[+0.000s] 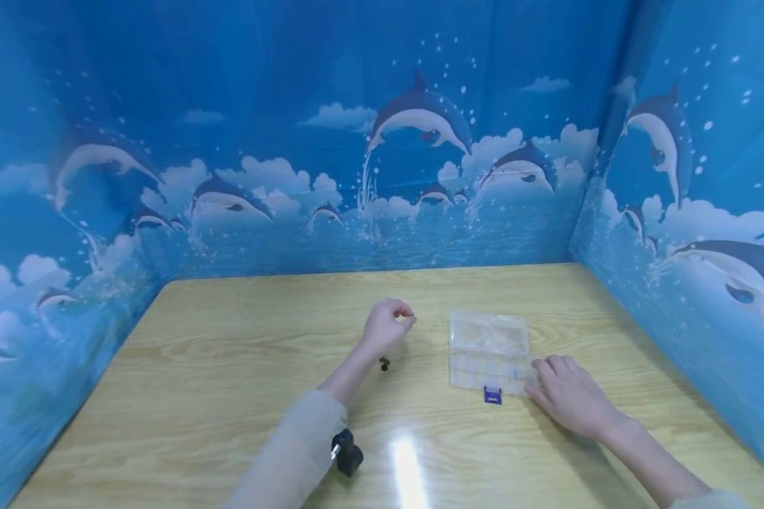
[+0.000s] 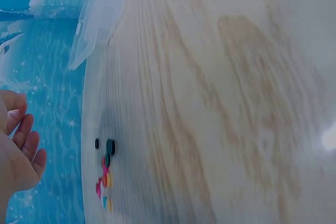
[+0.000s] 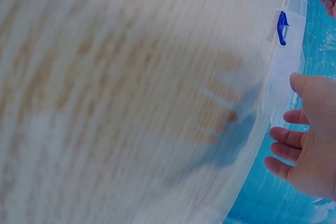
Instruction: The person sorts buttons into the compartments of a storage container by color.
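Observation:
My left hand (image 1: 387, 326) is raised over the middle of the table, thumb and index tips brought together. Whether anything small is between those fingertips cannot be made out, also in the left wrist view. Beneath the left forearm lie small dark green button-like discs (image 1: 385, 363). More of these colourful discs (image 2: 106, 178) form a loose cluster in the left wrist view; the arm hides most from the head. To the right, a clear plastic compartment box (image 1: 489, 360) lies with its lid raised. My right hand (image 1: 569, 396), fingers loosely bent, is at the box's right edge.
A blue latch (image 1: 492, 395) sits on the box's front edge. A black wrist camera (image 1: 346, 452) is strapped at the left sleeve. Blue dolphin-print curtains (image 1: 280, 212) rise behind and beside the wooden table (image 1: 229, 367). Light glares off its front.

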Tool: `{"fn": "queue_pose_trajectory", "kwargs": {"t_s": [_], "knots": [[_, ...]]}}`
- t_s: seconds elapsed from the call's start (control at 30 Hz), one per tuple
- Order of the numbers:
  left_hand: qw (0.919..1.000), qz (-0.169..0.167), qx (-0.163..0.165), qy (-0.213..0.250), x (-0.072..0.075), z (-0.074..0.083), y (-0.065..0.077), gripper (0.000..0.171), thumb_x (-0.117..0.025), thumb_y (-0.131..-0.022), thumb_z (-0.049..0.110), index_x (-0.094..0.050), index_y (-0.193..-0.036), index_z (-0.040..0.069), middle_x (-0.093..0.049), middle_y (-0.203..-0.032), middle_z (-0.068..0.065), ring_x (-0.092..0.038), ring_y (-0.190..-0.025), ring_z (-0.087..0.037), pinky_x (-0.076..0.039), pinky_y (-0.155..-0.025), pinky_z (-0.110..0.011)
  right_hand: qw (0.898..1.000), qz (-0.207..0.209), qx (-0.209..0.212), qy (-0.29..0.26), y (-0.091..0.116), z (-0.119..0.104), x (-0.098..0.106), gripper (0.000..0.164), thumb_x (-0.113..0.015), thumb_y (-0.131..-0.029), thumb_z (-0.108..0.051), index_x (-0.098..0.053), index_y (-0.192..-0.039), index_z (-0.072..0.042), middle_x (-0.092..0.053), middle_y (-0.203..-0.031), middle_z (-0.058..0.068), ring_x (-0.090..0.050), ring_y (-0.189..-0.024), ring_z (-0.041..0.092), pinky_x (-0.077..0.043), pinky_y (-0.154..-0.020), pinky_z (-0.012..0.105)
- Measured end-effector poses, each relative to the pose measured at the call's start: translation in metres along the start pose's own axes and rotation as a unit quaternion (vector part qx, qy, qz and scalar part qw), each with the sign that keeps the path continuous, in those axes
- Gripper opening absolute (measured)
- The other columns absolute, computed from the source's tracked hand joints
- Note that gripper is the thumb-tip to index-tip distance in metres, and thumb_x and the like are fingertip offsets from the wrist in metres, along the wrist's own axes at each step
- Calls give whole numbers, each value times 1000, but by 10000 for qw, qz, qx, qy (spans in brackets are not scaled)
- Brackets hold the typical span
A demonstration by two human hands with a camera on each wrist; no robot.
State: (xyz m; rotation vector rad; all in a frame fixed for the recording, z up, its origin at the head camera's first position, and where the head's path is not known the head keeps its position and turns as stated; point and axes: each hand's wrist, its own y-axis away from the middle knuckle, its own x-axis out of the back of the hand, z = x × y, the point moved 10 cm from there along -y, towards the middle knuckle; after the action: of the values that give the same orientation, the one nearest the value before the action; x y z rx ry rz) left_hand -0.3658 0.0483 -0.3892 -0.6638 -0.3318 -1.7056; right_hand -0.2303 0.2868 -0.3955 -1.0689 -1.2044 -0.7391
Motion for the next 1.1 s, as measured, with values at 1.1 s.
{"fn": "queue_pose_trajectory", "kwargs": {"t_s": [1.1], "knots": [[9972,570,477,-128,67,-69,26,6,-64,-81,6,-65,-84,1,-60,-90,-11,-54,-93,-29,-42,-86,-45,10000,7,-9,-24,-2,2,-1,42,-65,-84,-24,-53,-108,9,-54,-99,23,-51,-94,41,-44,-77,51]]}}
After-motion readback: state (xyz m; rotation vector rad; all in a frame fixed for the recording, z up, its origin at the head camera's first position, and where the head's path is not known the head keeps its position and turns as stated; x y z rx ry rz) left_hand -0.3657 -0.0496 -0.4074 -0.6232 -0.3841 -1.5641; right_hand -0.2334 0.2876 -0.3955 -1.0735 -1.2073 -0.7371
